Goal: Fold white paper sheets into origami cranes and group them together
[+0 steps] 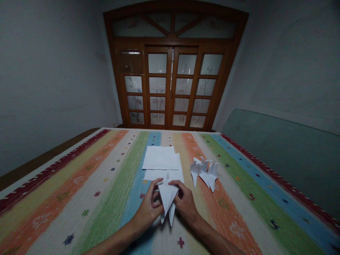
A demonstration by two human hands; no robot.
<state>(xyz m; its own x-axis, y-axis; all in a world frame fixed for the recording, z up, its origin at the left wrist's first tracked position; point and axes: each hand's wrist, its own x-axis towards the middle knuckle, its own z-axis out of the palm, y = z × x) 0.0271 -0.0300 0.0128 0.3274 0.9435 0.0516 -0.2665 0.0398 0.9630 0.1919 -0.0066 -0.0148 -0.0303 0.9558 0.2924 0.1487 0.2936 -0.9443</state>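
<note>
A white paper piece, folded into a narrow pointed shape, lies on the striped cloth between my hands. My left hand pinches its left edge with thumb and fingers curled. My right hand presses its right edge, fingers bent over the fold. Just beyond them lies a small stack of flat white paper sheets. To the right of the stack sit several finished folded paper figures with pointed wings.
The cloth has coloured stripes and small star marks and covers a wide flat surface. A glass pane leans along the right wall. A brown wooden door with frosted panes stands at the far end. The room is dim.
</note>
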